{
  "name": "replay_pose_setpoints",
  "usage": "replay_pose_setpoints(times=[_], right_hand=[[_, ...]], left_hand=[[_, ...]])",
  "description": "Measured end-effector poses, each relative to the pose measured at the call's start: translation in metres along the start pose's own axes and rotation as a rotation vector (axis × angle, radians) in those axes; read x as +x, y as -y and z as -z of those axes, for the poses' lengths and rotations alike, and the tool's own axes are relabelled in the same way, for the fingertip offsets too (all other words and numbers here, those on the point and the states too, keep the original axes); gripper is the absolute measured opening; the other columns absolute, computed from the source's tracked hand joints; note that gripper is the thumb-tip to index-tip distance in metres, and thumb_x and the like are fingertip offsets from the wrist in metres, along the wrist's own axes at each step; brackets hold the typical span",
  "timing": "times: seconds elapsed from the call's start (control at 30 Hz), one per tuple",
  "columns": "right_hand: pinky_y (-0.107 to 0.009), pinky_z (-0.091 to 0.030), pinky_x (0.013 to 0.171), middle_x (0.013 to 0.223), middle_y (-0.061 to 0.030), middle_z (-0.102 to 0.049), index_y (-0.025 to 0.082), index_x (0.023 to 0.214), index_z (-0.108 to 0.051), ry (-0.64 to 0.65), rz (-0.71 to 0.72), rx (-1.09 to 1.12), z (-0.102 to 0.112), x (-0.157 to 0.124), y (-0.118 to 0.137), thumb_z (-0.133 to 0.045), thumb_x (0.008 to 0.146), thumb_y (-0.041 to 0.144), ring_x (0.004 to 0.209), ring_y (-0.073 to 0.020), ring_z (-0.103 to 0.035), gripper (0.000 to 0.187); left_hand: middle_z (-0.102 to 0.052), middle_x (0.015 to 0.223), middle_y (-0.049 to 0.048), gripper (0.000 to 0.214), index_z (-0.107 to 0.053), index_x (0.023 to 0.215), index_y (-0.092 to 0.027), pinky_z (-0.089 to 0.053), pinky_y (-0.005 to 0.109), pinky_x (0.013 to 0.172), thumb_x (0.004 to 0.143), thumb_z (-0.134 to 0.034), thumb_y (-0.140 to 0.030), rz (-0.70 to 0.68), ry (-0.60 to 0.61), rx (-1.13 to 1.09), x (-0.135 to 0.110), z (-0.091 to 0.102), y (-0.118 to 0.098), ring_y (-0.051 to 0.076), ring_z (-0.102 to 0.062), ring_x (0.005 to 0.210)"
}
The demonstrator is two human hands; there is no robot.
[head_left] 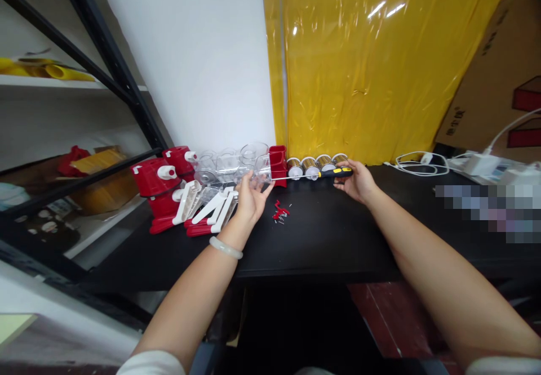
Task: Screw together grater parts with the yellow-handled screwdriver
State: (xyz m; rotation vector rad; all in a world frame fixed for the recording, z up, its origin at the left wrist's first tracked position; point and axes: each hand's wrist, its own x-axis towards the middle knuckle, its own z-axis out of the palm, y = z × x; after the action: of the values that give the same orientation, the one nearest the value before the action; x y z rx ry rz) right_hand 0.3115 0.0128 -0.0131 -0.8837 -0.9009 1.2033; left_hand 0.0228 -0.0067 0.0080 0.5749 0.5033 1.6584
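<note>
My left hand [250,197] grips the near side of a clear plastic housing [236,168] with a red end cap [278,164]. My right hand [357,181] is wrapped round the yellow-and-black handle of a screwdriver [333,173]. Its thin shaft runs left and the tip meets the red end cap. A small heap of red bits and screws [279,213] lies on the black table [321,240] between my hands.
Red-and-white plastic units [169,192] stand at the table's left end. Several gold metal drums [315,165] line the yellow sheet [372,59]. White cables and a charger [443,164] lie at the right. A black metal shelf rack [105,59] stands left, and cardboard boxes at far right.
</note>
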Motion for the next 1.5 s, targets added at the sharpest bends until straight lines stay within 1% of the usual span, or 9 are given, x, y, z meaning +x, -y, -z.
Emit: replay_pose_setpoints(times=[0.13, 0.37, 0.5, 0.63, 0.7, 0.87, 1.0, 1.2, 1.5], right_hand=[[-0.027, -0.044, 0.045, 0.039, 0.0089, -0.028, 0.024, 0.075, -0.054, -0.044, -0.001, -0.223, -0.002, 0.003, -0.007, -0.061, 0.081, 0.056, 0.034, -0.0083, -0.027, 0.033], [-0.028, -0.052, 0.06, 0.073, 0.0032, -0.06, 0.026, 0.087, -0.056, 0.044, 0.022, 0.123, -0.003, -0.004, 0.002, -0.065, 0.061, 0.017, 0.06, -0.0122, -0.055, 0.029], [-0.031, -0.051, 0.06, 0.073, -0.0002, -0.062, 0.025, 0.085, -0.057, 0.061, 0.008, 0.151, -0.003, -0.004, 0.004, -0.063, 0.074, 0.036, 0.063, -0.0161, -0.059, 0.016], [-0.029, -0.044, 0.048, 0.045, 0.0041, -0.042, 0.023, 0.075, -0.055, -0.017, 0.02, -0.11, -0.005, 0.001, -0.003, -0.057, 0.083, 0.058, 0.04, -0.0113, -0.038, 0.036], [-0.028, -0.043, 0.047, 0.042, 0.0077, -0.032, 0.024, 0.075, -0.054, -0.032, 0.053, -0.18, -0.006, 0.002, -0.006, -0.064, 0.081, 0.053, 0.037, -0.0093, -0.03, 0.031], [-0.026, -0.049, 0.056, 0.067, 0.0056, -0.056, 0.026, 0.084, -0.054, 0.006, 0.034, 0.058, -0.005, -0.003, 0.0, -0.071, 0.066, 0.023, 0.051, -0.0092, -0.049, 0.025], [-0.029, -0.05, 0.058, 0.07, 0.0034, -0.06, 0.025, 0.084, -0.053, 0.042, -0.005, 0.092, -0.003, -0.004, 0.003, -0.069, 0.069, 0.034, 0.055, -0.0124, -0.055, 0.023], [-0.025, -0.045, 0.049, 0.038, 0.0104, -0.027, 0.024, 0.072, -0.047, -0.057, -0.034, -0.177, -0.005, 0.0, -0.005, -0.064, 0.081, 0.051, 0.035, -0.0076, -0.025, 0.033], [-0.03, -0.051, 0.059, 0.069, 0.0029, -0.061, 0.024, 0.084, -0.055, 0.027, -0.036, 0.132, -0.002, -0.004, 0.006, -0.063, 0.068, 0.025, 0.054, -0.0124, -0.053, 0.018]], left_hand=[[-0.06, 0.093, 0.0036, 0.018, -0.052, 0.088, -0.022, -0.05, 0.053, 0.1, 0.079, -0.066, -0.027, -0.002, 0.002, 0.003, 0.001, 0.001, -0.001, 0.018, -0.062, 0.095], [-0.06, 0.094, 0.0039, 0.02, -0.051, 0.087, -0.022, -0.05, 0.053, 0.099, 0.078, -0.067, -0.028, 0.004, -0.006, -0.007, 0.001, 0.001, -0.001, 0.018, -0.063, 0.096], [-0.06, 0.093, 0.0041, 0.018, -0.051, 0.087, -0.022, -0.051, 0.053, 0.098, 0.078, -0.067, -0.027, 0.005, -0.014, -0.007, 0.002, 0.001, -0.001, 0.019, -0.063, 0.095], [-0.061, 0.094, 0.0048, 0.018, -0.051, 0.088, -0.023, -0.051, 0.052, 0.098, 0.079, -0.066, -0.027, -0.001, -0.028, -0.007, 0.003, 0.001, -0.001, 0.019, -0.063, 0.096], [-0.061, 0.095, 0.0047, 0.019, -0.051, 0.089, -0.023, -0.051, 0.052, 0.098, 0.079, -0.066, -0.028, -0.001, -0.019, -0.011, 0.003, 0.001, -0.001, 0.019, -0.063, 0.097], [-0.061, 0.093, 0.0039, 0.02, -0.052, 0.088, -0.022, -0.05, 0.053, 0.099, 0.078, -0.068, -0.029, 0.015, 0.018, 0.0, 0.002, 0.003, 0.0, 0.018, -0.063, 0.093], [-0.061, 0.09, 0.0031, 0.019, -0.052, 0.088, -0.022, -0.05, 0.054, 0.099, 0.079, -0.067, -0.028, 0.024, 0.018, 0.002, 0.002, 0.004, 0.0, 0.017, -0.063, 0.09], [-0.061, 0.092, 0.0037, 0.018, -0.052, 0.091, -0.023, -0.05, 0.053, 0.1, 0.08, -0.065, -0.029, 0.019, 0.002, 0.014, 0.003, 0.003, -0.001, 0.018, -0.064, 0.094], [-0.061, 0.093, 0.0039, 0.017, -0.053, 0.091, -0.022, -0.05, 0.054, 0.099, 0.08, -0.065, -0.028, 0.026, 0.005, -0.002, 0.002, 0.002, -0.001, 0.018, -0.063, 0.094]])
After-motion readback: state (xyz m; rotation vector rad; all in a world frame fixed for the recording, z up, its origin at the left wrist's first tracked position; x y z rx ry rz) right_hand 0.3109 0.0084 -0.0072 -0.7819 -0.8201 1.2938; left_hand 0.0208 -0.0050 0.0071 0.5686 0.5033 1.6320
